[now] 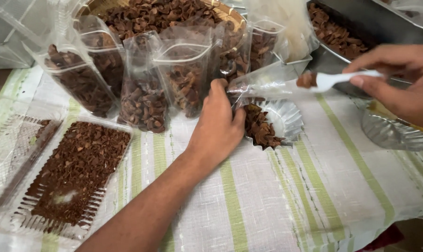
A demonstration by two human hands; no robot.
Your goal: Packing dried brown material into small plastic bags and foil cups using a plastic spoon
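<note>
My left hand (218, 126) grips the edge of a clear plastic pouch (263, 84) that lies tilted over a small fluted clear cup (286, 119) holding brown dried pieces. My right hand (400, 79) pinches a white plastic spoon (335, 79) whose bowl carries a brown lump right at the pouch's mouth. Several filled clear pouches (143, 93) of the same brown dried pieces stand in a row behind my left hand.
A woven basket (232, 14) heaped with dried pieces sits at the back. A metal tray (361, 28) with more pieces is at the back right. A clear clamshell box (76, 172) of brown crumbs lies at the left on a green-striped white cloth (314, 196). A clear container (393, 133) sits under my right hand.
</note>
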